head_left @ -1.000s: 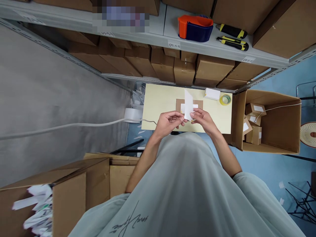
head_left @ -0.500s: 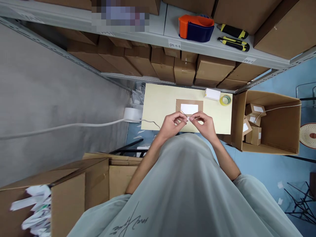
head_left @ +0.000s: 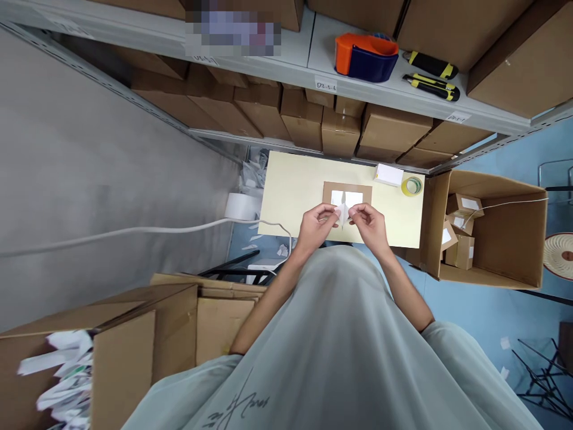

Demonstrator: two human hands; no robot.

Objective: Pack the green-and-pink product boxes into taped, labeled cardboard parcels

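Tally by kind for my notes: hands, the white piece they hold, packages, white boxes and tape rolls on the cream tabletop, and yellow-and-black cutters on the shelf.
Hands: 2 (left hand, right hand)
White piece held: 1
Brown labelled package: 1
White box: 1
Tape roll: 1
Cutters: 2
Total: 8

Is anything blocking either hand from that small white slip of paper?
Nothing visible: the left hand and right hand both pinch the white slip directly, and the cardboard box lies beyond it.
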